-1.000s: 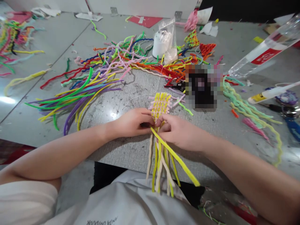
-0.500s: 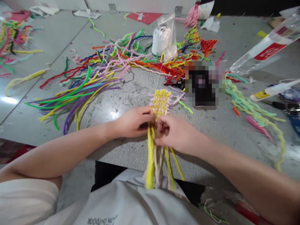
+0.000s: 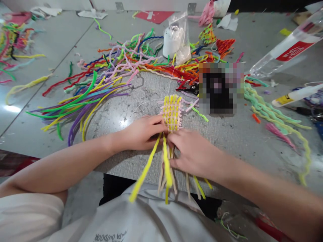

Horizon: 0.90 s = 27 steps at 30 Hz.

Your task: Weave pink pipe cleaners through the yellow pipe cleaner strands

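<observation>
A small woven strip (image 3: 172,112) of yellow and pale pink pipe cleaners lies on the table in front of me. Loose yellow strands (image 3: 145,168) and cream strands (image 3: 187,186) hang from its near end over the table edge. My left hand (image 3: 147,132) pinches the strip's lower left edge, thumb and index finger closed. On the other side my right hand (image 3: 189,148) is closed among the strands just below the weave, its fingers bent around some of them. The fingertips of both hands nearly meet, and exactly which strands they grip is partly hidden.
Bundled pipe cleaners (image 3: 85,104) lie to the left, a tangled pile (image 3: 136,60) behind. A white thread spool (image 3: 170,42) in plastic stands at the back. Right are a pixelated dark object (image 3: 219,90), a clear bottle (image 3: 285,50), a glue tube (image 3: 295,95) and pale green strands (image 3: 267,104).
The loose yellow strands have spread apart, one swinging left toward my body. My right hand has moved slightly down, its fingers now lower over the strands. My left hand has barely moved.
</observation>
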Each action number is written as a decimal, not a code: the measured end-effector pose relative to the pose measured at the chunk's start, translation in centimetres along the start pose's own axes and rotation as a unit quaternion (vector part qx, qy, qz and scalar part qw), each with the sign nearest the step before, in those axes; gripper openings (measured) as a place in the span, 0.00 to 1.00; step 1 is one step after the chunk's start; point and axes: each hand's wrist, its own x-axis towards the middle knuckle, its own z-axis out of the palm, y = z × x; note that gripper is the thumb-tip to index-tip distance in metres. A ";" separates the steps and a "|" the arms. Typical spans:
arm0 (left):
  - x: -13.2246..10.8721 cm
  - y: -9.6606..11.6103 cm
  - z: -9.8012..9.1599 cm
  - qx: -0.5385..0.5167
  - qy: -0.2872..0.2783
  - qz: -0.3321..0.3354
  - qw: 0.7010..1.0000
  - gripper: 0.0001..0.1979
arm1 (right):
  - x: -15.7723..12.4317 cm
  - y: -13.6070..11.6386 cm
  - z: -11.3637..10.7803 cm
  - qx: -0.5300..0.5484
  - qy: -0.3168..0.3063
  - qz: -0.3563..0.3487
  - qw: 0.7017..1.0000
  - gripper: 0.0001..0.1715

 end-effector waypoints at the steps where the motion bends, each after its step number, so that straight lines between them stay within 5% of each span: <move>1: 0.0 0.1 0.0 0.005 -0.001 -0.001 1.000 0.09 | -0.4 -0.3 0.2 -0.025 0.006 -0.007 1.000 0.26; 3: -0.1 0.2 0.0 0.011 -0.001 -0.005 1.000 0.10 | -0.9 -0.5 0.5 -0.050 0.003 -0.010 0.999 0.31; 7: -0.1 0.2 0.1 0.007 -0.009 -0.011 1.000 0.11 | -1.0 0.4 0.6 -0.047 0.020 -0.069 0.996 0.06; 14: 0.1 0.5 0.0 -0.007 -0.011 -0.036 0.999 0.11 | -0.3 1.4 1.0 -0.031 0.041 -0.089 0.995 0.09; 20: 0.1 0.6 0.0 -0.008 -0.015 -0.048 0.999 0.11 | 0.5 2.2 1.0 -0.028 0.031 -0.173 0.984 0.10; 27: 0.1 0.4 0.3 0.004 -0.008 -0.048 0.999 0.06 | 1.8 3.5 0.9 -0.167 0.091 -0.322 0.927 0.11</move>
